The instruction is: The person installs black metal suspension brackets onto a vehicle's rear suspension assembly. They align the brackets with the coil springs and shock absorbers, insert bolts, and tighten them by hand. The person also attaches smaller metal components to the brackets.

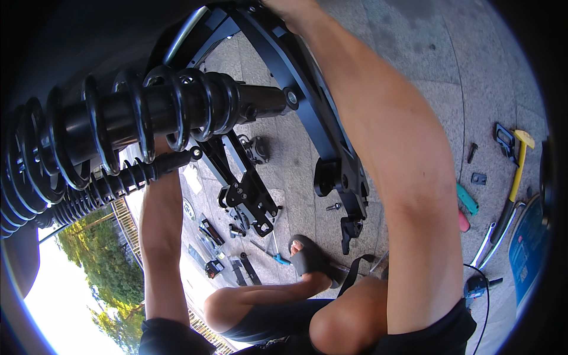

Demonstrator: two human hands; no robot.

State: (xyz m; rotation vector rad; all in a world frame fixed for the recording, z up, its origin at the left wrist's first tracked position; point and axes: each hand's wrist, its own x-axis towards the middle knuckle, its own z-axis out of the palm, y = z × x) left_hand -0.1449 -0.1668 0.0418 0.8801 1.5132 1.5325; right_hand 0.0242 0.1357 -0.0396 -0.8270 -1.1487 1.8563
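A large black shock absorber with a coil spring [139, 115] crosses the upper left, and a second, thinner spring shock [127, 177] lies below it. My left forearm [163, 236] rises behind these shocks, which hide the hand and its fingers. On the right, my right forearm [367, 112] reaches up along a black metal suspension arm [284, 65]. That hand runs out at the top edge by the arm's upper end, its fingers out of sight. The big shock's end meets the suspension arm at a bolt [291, 97]. A black bracket frame [239, 186] hangs between my arms.
On the paving at right lie a yellow-and-black hammer-like tool [518, 168], wrenches [486, 241], a teal-handled tool [467, 198] and a loose bolt [472, 152]. Several black parts [242, 269] lie left of my sandalled foot [310, 260]. A blue box-like thing [529, 248] stands at far right.
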